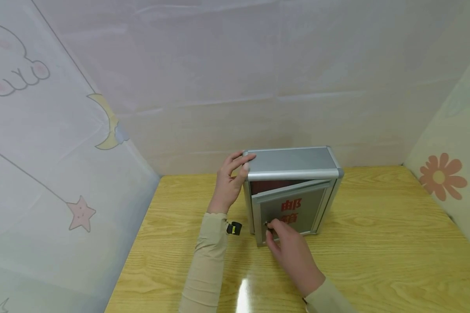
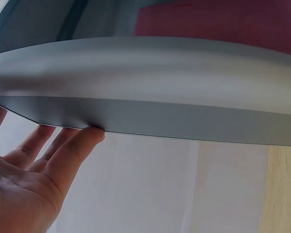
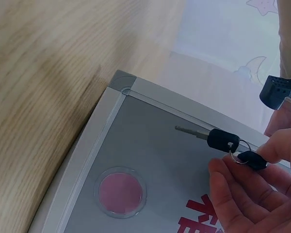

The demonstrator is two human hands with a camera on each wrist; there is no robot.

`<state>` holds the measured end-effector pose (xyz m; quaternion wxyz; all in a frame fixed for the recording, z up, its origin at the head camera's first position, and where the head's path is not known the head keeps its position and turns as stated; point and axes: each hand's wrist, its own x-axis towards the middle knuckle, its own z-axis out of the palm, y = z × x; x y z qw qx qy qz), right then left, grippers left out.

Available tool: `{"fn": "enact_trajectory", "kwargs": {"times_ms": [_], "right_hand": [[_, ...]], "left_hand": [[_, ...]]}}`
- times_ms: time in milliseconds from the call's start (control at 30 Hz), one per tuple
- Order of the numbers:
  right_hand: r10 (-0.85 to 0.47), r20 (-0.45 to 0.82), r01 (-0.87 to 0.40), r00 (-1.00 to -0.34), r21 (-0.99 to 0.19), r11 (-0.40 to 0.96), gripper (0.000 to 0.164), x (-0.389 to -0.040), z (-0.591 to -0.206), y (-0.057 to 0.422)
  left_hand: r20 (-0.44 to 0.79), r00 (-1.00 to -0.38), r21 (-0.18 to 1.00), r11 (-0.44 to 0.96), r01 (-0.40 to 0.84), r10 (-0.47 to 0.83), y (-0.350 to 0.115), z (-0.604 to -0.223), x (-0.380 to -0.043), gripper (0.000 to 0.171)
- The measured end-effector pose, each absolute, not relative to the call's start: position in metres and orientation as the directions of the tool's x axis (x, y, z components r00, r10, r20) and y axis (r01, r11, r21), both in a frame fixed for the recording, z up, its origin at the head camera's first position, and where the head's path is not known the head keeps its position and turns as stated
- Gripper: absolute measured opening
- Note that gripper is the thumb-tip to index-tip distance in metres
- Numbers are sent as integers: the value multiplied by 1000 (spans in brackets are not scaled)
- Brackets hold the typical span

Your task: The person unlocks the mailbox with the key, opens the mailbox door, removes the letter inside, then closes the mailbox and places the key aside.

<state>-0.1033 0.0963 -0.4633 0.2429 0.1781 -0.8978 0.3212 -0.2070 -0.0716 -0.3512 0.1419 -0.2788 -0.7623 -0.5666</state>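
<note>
A grey metal mailbox (image 1: 293,159) with red lettering stands upright on the table, its front door (image 1: 313,208) ajar at the left edge. My left hand (image 1: 229,184) rests its fairly straight fingers on the box's top left corner; the palm stays clear of the metal in the left wrist view. At the door's left side, my right hand (image 1: 291,248) pinches a black-headed key (image 3: 252,160) between thumb and fingers. Its blade is hidden, so whether it sits in the lock cannot be seen. A second key (image 3: 222,140) hangs from the same ring across the door.
Wood-grain table (image 1: 172,243) surrounds the box. Behind it hangs a pale wall sheet (image 1: 219,87), with printed side walls left and right. A round window (image 3: 120,192) is set in the door, and something dark red (image 2: 223,26) shows inside the opening.
</note>
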Motion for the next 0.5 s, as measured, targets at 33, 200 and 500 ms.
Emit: {"fn": "enact_trajectory", "kwargs": {"times_ms": [33,200,500], "right_hand": [[-166,553,-480,-816,-490,728,14,-102,-463,97],[-169,545,-479,-821,-498,722,13,-97,-462,99],[-166,558,-485,-813,-491,723,16,-86,-461,104]], "left_hand": [[533,-804,785,203,586,263,-71,-351,-207,32],[537,-803,782,204,589,260,-71,-351,-207,31],[530,-807,787,205,583,261,-71,-351,-206,31]]}}
